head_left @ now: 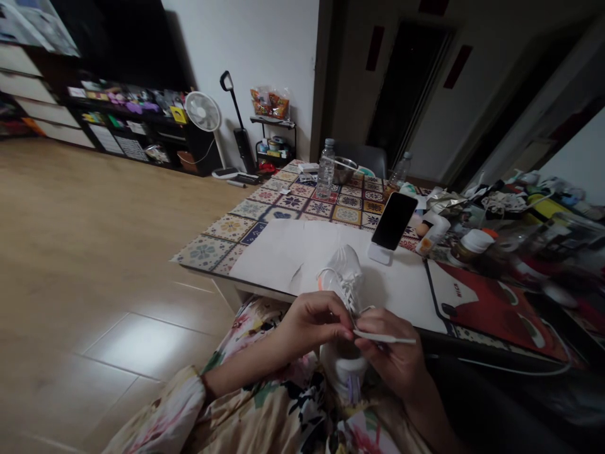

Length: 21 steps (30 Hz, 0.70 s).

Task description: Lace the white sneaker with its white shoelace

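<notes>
While holding taut the lace point(352, 301) of the white sneaker point(343, 270) just beyond, pinches it in left fingers point(339, 328), clamps its tip point(387, 339) in right fingers point(374, 329).

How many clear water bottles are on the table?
2. One bottle stands at the far end of the table beside a metal bowl; the second bottle is right of it, beyond the phone. Clutter at right may hide more.

Head-worn view, forward and down, close

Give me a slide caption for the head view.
At the table edge, left hand and right hand pinch a lace on a white sneaker, phone propped behind.
</notes>
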Available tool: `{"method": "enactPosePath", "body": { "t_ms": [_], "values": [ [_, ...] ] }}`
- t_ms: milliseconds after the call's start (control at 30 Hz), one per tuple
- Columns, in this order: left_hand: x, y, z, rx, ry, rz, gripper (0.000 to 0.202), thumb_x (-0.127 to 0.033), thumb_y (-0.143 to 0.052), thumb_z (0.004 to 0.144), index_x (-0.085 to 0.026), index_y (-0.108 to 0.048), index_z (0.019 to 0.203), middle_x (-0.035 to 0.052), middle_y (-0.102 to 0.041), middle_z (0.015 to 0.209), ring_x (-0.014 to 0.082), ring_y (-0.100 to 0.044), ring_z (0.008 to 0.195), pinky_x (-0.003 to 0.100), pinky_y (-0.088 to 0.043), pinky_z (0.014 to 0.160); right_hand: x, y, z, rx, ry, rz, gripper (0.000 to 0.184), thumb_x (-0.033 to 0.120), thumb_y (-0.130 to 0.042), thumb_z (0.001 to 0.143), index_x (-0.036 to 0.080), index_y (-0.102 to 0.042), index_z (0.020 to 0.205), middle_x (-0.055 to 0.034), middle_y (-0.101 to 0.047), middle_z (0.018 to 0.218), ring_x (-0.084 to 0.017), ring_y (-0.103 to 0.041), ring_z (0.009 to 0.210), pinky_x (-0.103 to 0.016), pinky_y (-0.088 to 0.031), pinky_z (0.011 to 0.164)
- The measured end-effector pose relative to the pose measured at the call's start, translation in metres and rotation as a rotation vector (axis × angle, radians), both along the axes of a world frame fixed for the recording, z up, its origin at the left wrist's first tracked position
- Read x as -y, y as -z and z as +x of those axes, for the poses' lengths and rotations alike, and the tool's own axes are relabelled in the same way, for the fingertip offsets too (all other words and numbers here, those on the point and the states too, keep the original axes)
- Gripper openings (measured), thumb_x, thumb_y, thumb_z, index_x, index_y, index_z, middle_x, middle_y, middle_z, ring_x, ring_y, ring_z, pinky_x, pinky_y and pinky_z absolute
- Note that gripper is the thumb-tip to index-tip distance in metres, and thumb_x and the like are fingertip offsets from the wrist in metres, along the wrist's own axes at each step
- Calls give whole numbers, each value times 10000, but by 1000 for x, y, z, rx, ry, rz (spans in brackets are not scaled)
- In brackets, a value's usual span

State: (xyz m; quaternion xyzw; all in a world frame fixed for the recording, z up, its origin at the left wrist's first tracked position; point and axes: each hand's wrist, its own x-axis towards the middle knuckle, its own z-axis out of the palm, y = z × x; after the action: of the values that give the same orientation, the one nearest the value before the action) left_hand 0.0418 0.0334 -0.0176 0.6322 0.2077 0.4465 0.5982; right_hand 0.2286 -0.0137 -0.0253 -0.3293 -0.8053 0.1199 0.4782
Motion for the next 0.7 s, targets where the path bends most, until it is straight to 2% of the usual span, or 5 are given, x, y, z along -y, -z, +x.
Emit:
{"method": "enactPosePath", "body": {
  "t_ms": [200, 300, 400, 533, 700],
  "values": [
    [0, 7, 3, -68, 88, -117, 365, -474, -821, 673, -131, -735, 761, 44, -707, 718, 148, -615, 681, 243, -487, 666, 5, 3, 2, -51, 84, 47, 239, 130, -608, 890, 277, -671, 1067, -31, -708, 858, -193, -689, 757, -299, -552, 683],
    [-2, 8, 3, -41, 31, -10, 336, -451, -825, 680, -148, -762, 813, 71, -734, 801, 180, -641, 761, 274, -502, 733, 4, 3, 1, -33, 83, 48, 226, 129, -622, 880, 269, -683, 1046, -35, -697, 853, -195, -688, 770, -297, -549, 688],
    [-3, 6, 2, 15, -32, 116, 284, -429, -789, 739, -147, -754, 729, 79, -716, 744, 172, -637, 725, 269, -500, 716, 3, 3, 0, -24, 56, 13, 182, 119, -612, 880, 250, -685, 983, -33, -689, 849, -178, -673, 749, -278, -536, 674],
    [2, 2, 0, -45, 29, 115, 301, -409, -729, 810, -124, -715, 715, 81, -704, 714, 153, -640, 691, 242, -496, 673, 2, 7, -3, -155, 64, -13, 159, 126, -550, 905, 241, -657, 880, -15, -667, 770, -169, -651, 714, -277, -527, 673],
    [7, 2, -2, -99, 72, 181, 222, -317, -729, 811, -106, -693, 752, 83, -717, 717, 135, -633, 649, 214, -492, 624, 3, 11, -4, -226, 217, -115, 83, 202, -608, 895, 233, -635, 823, -3, -662, 699, -164, -631, 633, -258, -504, 590]
  ]
}}
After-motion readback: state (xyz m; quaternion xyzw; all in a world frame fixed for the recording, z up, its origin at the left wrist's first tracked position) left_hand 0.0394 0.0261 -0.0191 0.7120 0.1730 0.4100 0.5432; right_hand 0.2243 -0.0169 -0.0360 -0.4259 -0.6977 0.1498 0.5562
